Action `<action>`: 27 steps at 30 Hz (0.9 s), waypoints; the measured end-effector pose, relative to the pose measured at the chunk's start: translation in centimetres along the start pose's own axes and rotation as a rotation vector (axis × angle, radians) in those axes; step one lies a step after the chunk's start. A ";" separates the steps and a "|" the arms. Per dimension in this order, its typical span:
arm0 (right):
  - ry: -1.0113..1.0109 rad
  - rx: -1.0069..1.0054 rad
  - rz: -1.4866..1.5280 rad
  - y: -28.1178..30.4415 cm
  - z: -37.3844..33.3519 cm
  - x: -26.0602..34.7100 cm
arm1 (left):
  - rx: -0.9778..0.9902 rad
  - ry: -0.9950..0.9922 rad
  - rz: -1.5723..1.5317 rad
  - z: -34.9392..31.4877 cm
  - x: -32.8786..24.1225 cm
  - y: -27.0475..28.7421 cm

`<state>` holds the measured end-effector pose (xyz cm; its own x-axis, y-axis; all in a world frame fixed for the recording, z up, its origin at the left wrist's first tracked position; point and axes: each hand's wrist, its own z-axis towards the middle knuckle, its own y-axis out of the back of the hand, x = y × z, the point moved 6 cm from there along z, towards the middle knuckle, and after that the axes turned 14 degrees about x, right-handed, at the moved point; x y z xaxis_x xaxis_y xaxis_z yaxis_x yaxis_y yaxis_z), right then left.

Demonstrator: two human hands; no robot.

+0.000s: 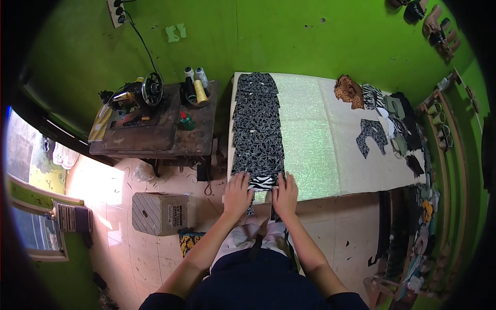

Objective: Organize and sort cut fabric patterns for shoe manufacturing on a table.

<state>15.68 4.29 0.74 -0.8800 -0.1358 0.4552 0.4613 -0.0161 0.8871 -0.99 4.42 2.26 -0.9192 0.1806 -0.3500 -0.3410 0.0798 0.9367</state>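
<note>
Zebra-print piece (263,183); between both hands (238,196) (284,196)

Black sewing machine (126,97) on a dark wooden table (198,133), thread cones (200,92) and a green bottle (187,123) nearby.

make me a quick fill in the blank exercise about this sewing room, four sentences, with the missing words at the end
1. The zebra-striped piece lies ____ the left hand and the right hand.
2. The sewing machine stands to the ____ of the pale-topped table.
3. The small bottle near the thread cones has a ____ cap.
4. The wall behind them is painted ____.

Missing words: between; left; red; green.
</note>
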 end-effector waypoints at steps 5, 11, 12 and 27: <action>0.111 0.133 -0.213 -3.7 -1.1 1.1 | 0.123 -0.238 0.190 -0.9 -2.0 -3.2; 0.069 0.153 -0.237 -4.9 -1.1 0.7 | 0.176 -0.154 0.251 -1.0 -1.1 -5.0; 0.079 0.150 -0.224 -4.6 -1.0 0.8 | 0.192 -0.138 0.237 -0.7 -1.4 -4.8; -0.101 -0.040 0.009 7.5 -3.6 -14.9 | 0.169 -0.370 -0.060 5.7 -21.6 -8.6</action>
<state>32.66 2.67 0.38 -0.8818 -0.0357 0.4703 0.4716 -0.0550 0.8801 22.95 5.39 1.69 -0.7554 0.5082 -0.4137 -0.3265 0.2554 0.9100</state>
